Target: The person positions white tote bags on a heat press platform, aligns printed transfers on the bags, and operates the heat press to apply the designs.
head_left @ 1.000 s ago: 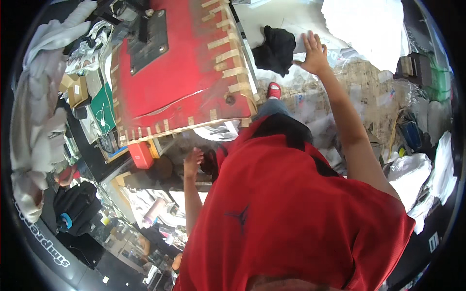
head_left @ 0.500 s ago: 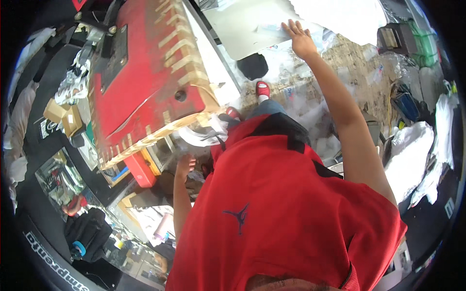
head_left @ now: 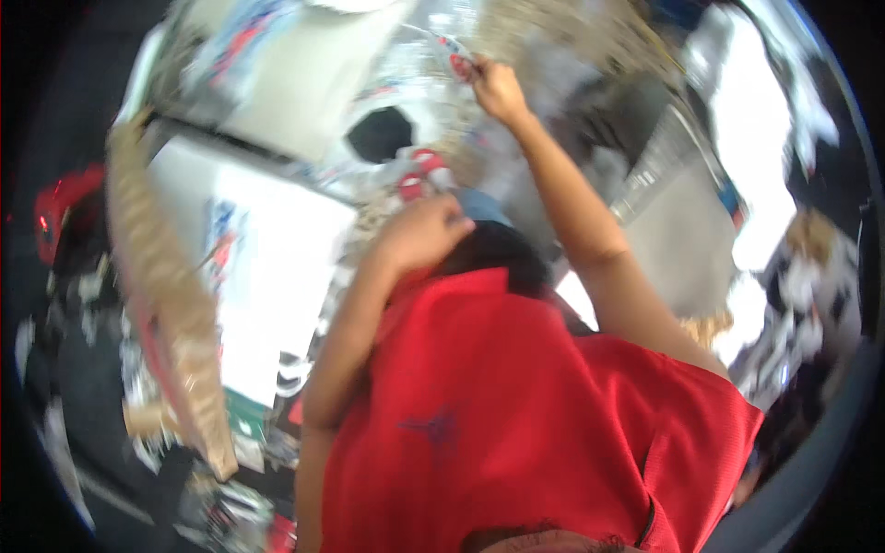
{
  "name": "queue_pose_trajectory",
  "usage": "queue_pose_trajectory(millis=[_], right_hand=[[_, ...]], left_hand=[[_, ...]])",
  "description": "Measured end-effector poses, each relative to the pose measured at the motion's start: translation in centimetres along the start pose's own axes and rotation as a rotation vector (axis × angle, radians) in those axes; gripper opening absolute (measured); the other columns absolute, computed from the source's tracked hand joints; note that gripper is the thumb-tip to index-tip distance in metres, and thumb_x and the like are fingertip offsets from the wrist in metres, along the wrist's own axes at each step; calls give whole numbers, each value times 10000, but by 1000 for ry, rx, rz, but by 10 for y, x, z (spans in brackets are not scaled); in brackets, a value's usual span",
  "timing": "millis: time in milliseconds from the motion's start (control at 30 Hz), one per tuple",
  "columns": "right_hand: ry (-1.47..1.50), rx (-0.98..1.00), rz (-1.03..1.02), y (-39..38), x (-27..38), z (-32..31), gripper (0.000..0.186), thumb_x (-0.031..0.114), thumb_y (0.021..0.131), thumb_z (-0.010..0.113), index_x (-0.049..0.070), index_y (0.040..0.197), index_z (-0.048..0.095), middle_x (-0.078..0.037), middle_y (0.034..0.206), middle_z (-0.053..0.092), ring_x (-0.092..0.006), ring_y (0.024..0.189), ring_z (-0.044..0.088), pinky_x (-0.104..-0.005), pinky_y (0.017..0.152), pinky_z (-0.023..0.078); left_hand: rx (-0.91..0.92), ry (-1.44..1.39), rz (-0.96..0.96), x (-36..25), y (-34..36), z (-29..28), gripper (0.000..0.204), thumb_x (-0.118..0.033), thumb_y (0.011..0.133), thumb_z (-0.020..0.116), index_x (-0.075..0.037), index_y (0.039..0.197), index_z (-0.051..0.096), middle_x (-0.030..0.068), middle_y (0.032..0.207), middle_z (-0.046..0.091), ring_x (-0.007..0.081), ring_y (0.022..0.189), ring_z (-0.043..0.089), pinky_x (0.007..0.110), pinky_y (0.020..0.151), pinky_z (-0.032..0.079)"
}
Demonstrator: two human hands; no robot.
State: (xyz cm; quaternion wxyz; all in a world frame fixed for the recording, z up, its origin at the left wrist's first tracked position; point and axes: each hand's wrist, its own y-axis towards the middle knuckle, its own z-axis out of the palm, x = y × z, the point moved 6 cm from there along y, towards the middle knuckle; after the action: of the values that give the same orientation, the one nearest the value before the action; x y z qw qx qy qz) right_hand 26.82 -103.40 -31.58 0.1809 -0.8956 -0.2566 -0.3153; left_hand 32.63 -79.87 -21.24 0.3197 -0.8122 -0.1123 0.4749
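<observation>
right hand [head_left: 499, 89] is gripping a red-printed piece [head_left: 460, 64], far
grasp seemingly done, remainder not showing; left hand [head_left: 426, 232] is hovering nearer, grip too blurred to tell

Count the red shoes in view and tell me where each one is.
2. One red shoe is to the lower right of the black patch; the other is below and left of the first, just above the left hand. Motion blurs both; clutter could hide more.
</observation>
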Motion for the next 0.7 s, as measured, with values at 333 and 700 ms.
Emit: queue_pose_trajectory(millis=[333, 700], right_hand=[[-540, -270, 203, -244, -231, -117, 242, 241, 922, 625, 28, 1013, 694, -186, 1090, 667, -392, 1213, 522, -466, 1084, 368], [-390, -207, 451, -340, -293, -148, 235, 97, 915, 598, -21, 1084, 713, -161, 1031, 703, -260, 990, 637, -369, 921, 472]], left_hand=[[124, 277, -346, 223, 239, 182, 468, -435, 858, 606, -2, 1001, 710, 209, 1051, 678, 336, 1001, 651, 427, 870, 495], [211, 610, -317, 597, 466, 272, 520, -534, 930, 468, -144, 1205, 676, 133, 1232, 657, 328, 1146, 624, 486, 991, 455]])
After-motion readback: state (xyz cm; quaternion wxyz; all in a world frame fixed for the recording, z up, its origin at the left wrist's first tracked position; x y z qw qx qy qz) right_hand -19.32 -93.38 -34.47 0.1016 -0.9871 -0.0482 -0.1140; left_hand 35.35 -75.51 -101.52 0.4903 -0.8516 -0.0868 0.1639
